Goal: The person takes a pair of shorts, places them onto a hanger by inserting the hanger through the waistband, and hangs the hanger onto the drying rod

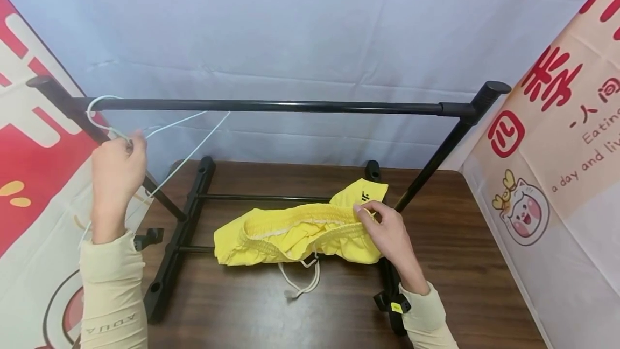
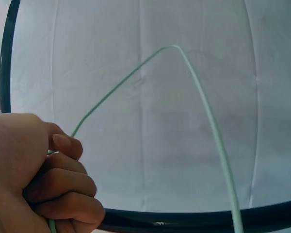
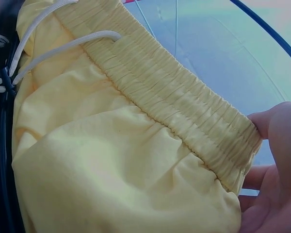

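Prob best to steady the hanger (image 2: 215,128), gripped in the left hand (image 1: 116,171) near the bar (image 1: 271,106), and gently spread the waistband (image 3: 169,107) of the yellow shorts (image 1: 293,230), pinched in the right hand (image 1: 389,236) below that bar.

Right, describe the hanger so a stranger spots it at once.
A black rack stands on the brown table. Near its top bar's left end, the left hand grips the hanger: thin and pale green, unlike the thick black bars.
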`<state>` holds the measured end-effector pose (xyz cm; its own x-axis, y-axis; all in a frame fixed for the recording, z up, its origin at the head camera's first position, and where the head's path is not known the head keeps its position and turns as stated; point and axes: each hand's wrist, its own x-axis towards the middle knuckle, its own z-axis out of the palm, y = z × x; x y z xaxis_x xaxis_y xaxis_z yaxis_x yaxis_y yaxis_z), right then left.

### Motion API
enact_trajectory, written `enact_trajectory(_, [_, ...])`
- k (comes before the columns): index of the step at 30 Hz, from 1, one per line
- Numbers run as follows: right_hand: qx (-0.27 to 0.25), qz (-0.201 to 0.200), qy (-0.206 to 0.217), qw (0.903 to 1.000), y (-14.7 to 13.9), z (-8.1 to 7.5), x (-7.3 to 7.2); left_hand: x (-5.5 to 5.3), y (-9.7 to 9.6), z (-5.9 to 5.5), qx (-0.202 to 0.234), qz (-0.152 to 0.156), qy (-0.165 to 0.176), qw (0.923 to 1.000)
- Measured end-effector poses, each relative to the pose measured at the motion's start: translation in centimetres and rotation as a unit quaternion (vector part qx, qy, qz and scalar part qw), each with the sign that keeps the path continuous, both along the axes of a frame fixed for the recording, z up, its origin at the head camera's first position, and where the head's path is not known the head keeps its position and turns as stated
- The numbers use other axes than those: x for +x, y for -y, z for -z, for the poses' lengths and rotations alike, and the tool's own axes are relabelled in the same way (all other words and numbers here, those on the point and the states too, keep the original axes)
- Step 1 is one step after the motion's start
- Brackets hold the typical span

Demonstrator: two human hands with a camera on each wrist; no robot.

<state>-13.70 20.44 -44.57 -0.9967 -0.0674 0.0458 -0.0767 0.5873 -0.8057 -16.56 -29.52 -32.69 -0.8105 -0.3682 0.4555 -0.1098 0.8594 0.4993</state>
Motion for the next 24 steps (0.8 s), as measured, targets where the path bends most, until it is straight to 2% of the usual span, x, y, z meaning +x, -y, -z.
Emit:
enact_trajectory(6, [0.002, -0.003, -0.002, 1.0, 0.1, 0.1, 0.0, -0.4, -0.8, 0.0, 0.059, -0.017, -0.05, 0.9968])
enact_trajectory(13, [0.004, -0.003, 0.005, 1.0, 0.0, 0.3, 0.1, -0.4, -1.7, -0.9, 0.085, -0.012, -0.106, 0.9907])
enact_trajectory(17, [0.001, -0.005, 0.008, 1.0, 0.1, 0.4, 0.2, 0.0, -2.1, -1.0, 0.114, -0.019, -0.145, 0.9827])
enact_trajectory(20, [-0.003, -0.003, 0.007, 1.0, 0.1, 0.4, 0.1, 0.7, -2.5, -0.9, 0.146, -0.028, -0.157, 0.9763])
enact_trajectory(24, [-0.001, -0.003, 0.005, 1.0, 0.1, 0.4, 0.0, 1.5, -3.2, -0.2, 0.165, -0.012, -0.167, 0.9718])
